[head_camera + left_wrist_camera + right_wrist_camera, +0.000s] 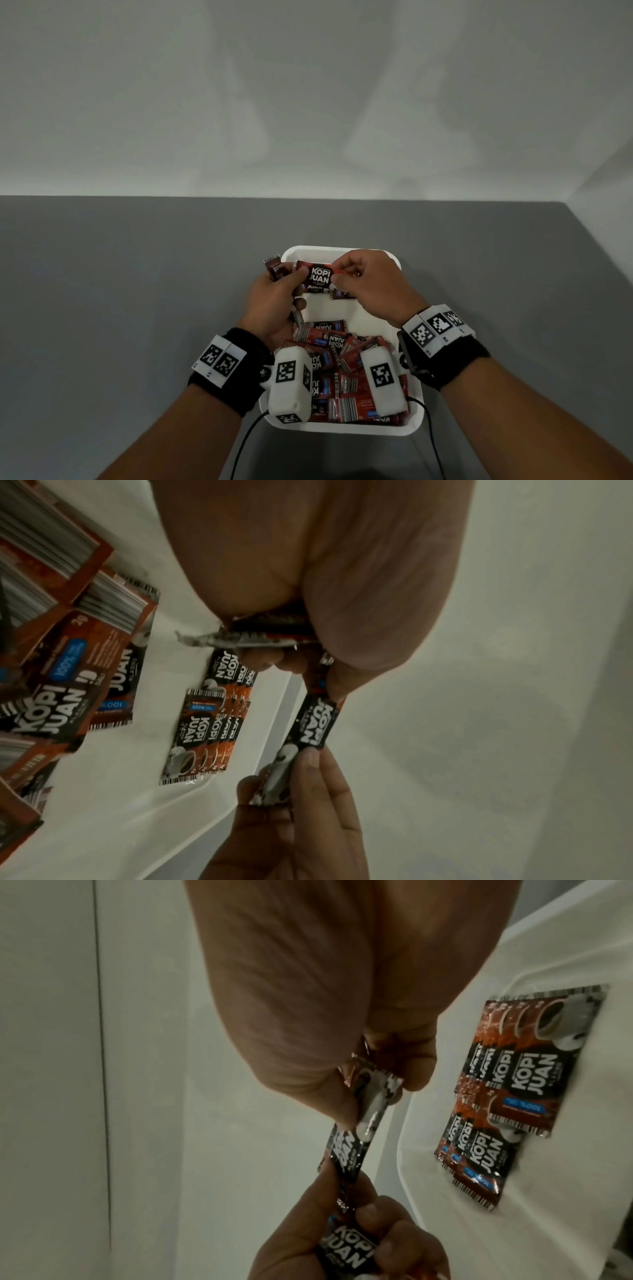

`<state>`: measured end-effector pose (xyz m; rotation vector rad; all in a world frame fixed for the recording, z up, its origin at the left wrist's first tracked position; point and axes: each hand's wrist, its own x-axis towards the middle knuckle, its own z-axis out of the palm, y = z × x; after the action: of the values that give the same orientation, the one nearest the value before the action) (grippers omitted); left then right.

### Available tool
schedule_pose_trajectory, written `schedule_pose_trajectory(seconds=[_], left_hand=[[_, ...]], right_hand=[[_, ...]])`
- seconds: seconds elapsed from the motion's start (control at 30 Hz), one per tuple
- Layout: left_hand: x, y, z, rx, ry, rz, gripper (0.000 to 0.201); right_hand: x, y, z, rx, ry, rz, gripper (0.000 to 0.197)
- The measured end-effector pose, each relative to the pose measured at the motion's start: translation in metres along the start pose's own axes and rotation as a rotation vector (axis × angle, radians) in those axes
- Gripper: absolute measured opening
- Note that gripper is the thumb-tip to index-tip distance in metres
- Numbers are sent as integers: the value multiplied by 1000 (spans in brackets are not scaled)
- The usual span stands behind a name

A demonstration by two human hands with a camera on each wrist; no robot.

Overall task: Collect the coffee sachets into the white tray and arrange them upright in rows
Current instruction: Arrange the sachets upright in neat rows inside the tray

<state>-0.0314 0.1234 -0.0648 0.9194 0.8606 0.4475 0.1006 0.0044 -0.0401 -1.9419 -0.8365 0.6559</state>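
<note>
Both hands hold one coffee sachet (317, 275) flat and face-up above the far end of the white tray (394, 325): the left hand (274, 301) pinches its left end while also clutching a few more sachets (274, 267) that stick out beyond its fingers, and the right hand (370, 287) pinches the right end between thumb and fingertips. Below them a short row of sachets (202, 729) leans against the far wall of the tray, and a loose heap (346, 370) fills the near half. The main risk, as I judge it, is in the handover: if one hand lets go before the other has a firm hold, the slick packet could slip and fall flat, or land outside the far rim. The spare sachets in the left hand look loosely held and could slide out. Setting the packet down carelessly could also knock the leaning row over, since nothing props it from the near side.
</note>
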Motion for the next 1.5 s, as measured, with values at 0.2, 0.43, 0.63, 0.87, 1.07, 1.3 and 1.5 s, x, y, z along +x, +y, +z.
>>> schedule_pose_trajectory(seconds=[0.2,0.43,0.63,0.87,1.07,1.3,1.5], left_hand=[[-4,4,-4,90,51,68,10],[-3,9,-17,-8,153,8,30],[-8,9,-19,73,161,-16,34],[-11,11,-22,106,163,-7,31],[-9,9,-20,123,159,1,29],[-9,9,-19,141,142,-7,28],[-10,8,-14,166,134,-9,29]], right_hand=[[10,-5,0,-185,-35,-38,5],[32,11,11,-404,-84,39,12],[47,24,42,-583,-188,38,13],[54,32,55,-760,-140,-6,16],[44,32,48,-736,-131,-68,13],[9,38,51,-927,-425,-131,49],[0,43,57,-1018,-380,-69,68]])
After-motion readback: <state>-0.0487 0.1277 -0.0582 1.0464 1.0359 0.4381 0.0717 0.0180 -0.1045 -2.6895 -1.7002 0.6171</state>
